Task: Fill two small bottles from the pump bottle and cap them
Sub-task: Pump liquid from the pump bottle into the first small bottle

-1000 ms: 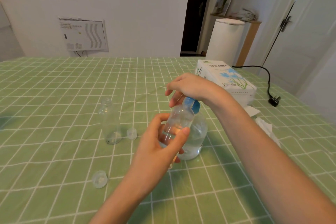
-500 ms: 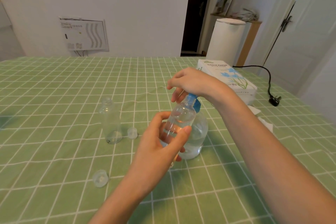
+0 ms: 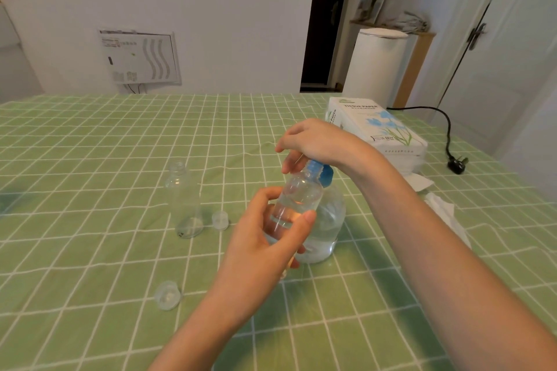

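left hand (image 3: 265, 238) gripping clear small bottle (image 3: 297, 199), tilted, off the bench (image 3: 90, 250), mouth at blue pump head (image 3: 321, 173), right hand (image 3: 313, 141) curled over the head of the part-full pump bottle (image 3: 328, 226), second small bottle (image 3: 184, 205) upright, uncapped, two clear caps (image 3: 220, 220) (image 3: 167, 295) loose nearby

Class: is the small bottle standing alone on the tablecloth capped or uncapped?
Uncapped. The lone bottle has a bare, open neck; one cap lies beside it, a second cap farther forward.
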`<state>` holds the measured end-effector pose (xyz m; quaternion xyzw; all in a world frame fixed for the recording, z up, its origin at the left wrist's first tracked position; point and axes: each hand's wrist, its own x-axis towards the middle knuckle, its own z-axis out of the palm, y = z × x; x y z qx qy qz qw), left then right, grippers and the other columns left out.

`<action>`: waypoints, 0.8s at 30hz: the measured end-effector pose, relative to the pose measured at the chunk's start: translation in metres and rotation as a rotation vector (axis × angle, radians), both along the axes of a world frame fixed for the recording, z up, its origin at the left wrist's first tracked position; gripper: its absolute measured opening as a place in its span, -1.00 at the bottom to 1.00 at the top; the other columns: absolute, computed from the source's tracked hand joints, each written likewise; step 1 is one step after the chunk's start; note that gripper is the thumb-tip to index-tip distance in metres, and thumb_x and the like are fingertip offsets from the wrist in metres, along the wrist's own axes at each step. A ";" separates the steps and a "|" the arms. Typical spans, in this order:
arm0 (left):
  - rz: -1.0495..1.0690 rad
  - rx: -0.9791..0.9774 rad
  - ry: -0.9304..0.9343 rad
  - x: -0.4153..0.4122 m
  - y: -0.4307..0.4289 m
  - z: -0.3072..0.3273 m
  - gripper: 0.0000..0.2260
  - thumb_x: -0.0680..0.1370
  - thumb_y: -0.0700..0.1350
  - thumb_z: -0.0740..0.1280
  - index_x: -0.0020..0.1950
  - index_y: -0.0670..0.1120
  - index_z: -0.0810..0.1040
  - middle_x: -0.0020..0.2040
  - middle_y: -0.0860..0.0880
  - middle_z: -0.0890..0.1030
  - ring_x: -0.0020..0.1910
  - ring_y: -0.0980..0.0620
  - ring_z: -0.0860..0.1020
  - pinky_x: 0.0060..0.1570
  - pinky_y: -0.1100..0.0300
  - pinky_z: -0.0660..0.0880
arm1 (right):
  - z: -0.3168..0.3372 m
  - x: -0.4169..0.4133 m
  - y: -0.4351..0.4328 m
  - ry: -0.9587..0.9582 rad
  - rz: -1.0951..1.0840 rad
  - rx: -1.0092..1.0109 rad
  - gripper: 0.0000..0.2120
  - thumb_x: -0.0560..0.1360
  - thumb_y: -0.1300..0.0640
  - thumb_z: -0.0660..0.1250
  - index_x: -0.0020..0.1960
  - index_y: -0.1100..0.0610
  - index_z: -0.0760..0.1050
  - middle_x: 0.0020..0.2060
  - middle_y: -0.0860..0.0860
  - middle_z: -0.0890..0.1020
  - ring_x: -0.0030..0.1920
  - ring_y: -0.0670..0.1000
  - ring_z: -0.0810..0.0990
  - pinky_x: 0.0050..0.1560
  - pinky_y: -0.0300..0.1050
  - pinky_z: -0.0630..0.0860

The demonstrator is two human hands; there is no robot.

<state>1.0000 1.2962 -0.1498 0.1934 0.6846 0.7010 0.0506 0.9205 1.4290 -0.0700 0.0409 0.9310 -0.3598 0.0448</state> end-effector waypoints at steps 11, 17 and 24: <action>-0.015 0.003 0.022 0.001 0.000 0.002 -0.66 0.31 0.15 0.34 0.04 0.09 0.49 -0.21 0.09 0.63 -0.36 0.17 0.56 -0.43 0.35 0.48 | 0.006 -0.002 -0.001 0.013 -0.002 0.026 -0.75 0.56 0.13 0.24 0.16 0.24 0.53 -0.29 0.02 0.68 0.16 0.25 0.56 0.25 0.14 0.47; -0.004 0.012 -0.011 0.000 0.000 0.001 -0.64 0.30 0.13 0.36 0.04 0.03 0.50 -0.27 0.05 0.62 -0.39 0.18 0.56 -0.45 0.35 0.47 | -0.001 -0.003 -0.001 -0.002 0.000 -0.019 -0.74 0.56 0.16 0.24 0.15 0.28 0.53 -0.34 0.02 0.66 0.15 0.33 0.53 0.26 0.19 0.45; 0.001 0.004 -0.008 0.000 0.000 0.000 -0.65 0.30 0.14 0.36 0.03 0.07 0.50 -0.31 0.11 0.60 -0.38 0.17 0.55 -0.45 0.36 0.46 | -0.001 -0.001 0.001 0.021 -0.011 -0.009 -0.80 0.56 0.14 0.23 0.11 0.20 0.53 -0.31 0.03 0.67 -0.04 0.32 0.60 0.23 0.15 0.49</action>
